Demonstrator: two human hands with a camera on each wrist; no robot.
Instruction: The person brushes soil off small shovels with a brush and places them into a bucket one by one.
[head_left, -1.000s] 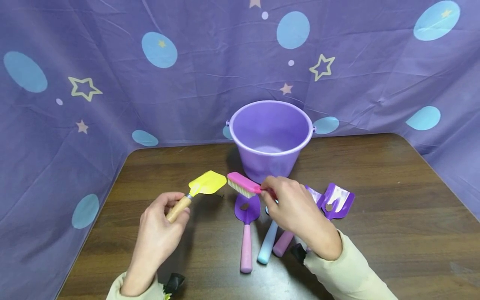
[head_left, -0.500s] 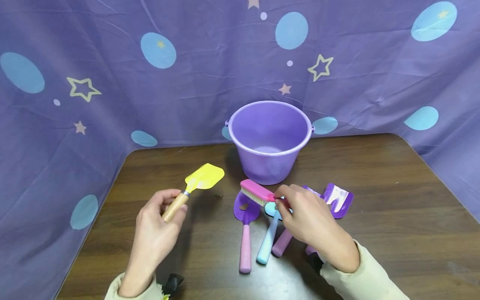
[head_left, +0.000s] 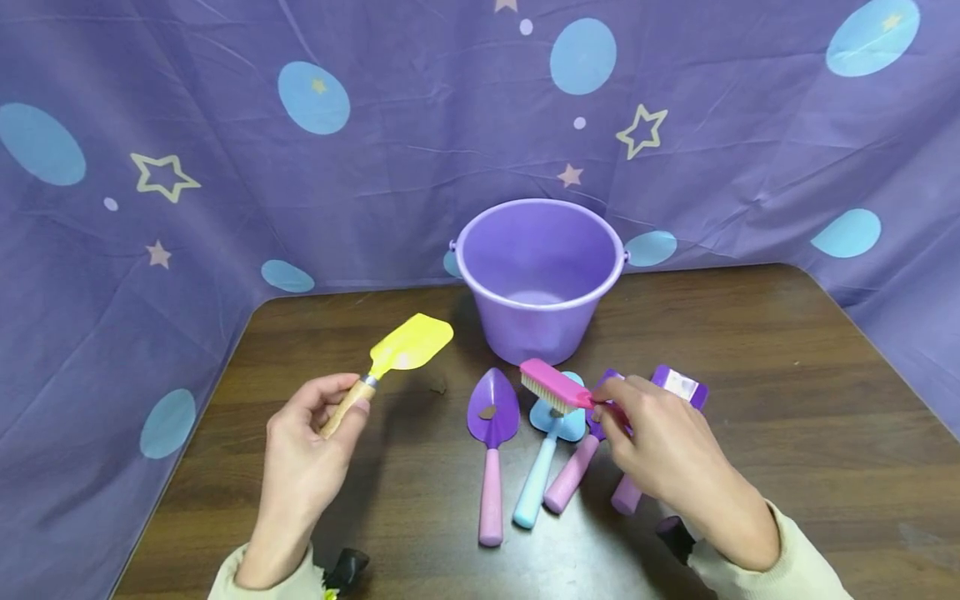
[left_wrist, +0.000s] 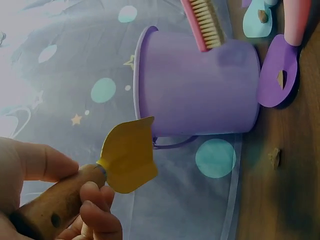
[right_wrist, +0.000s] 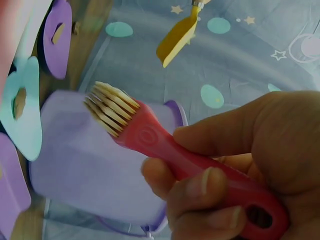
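Note:
My left hand [head_left: 307, 467] grips the wooden handle of a small yellow shovel [head_left: 412, 342], raised over the table left of the bucket. In the left wrist view the thumb and fingers wrap that handle [left_wrist: 60, 202]. My right hand [head_left: 667, 437] holds a pink brush [head_left: 553, 382] by its handle, bristles down, over the light-blue shovel [head_left: 542, 479]. In the right wrist view the pale bristles [right_wrist: 111, 109] point away from the fingers. A purple trowel [head_left: 491, 496] with a small brown piece on its blade lies to the left.
Two more purple shovels with pink handles [head_left: 572, 475] lie partly hidden by the right hand. Behind the tools stands a purple bucket [head_left: 536, 329] on the wooden table [head_left: 787, 375]. A small brown bit [head_left: 438, 386] lies left of the trowel. A patterned purple cloth [head_left: 420, 150] hangs behind.
My right hand has moved right with the brush, from over the purple trowel to over the light-blue shovel. My left hand has shifted slightly, raising the yellow blade.

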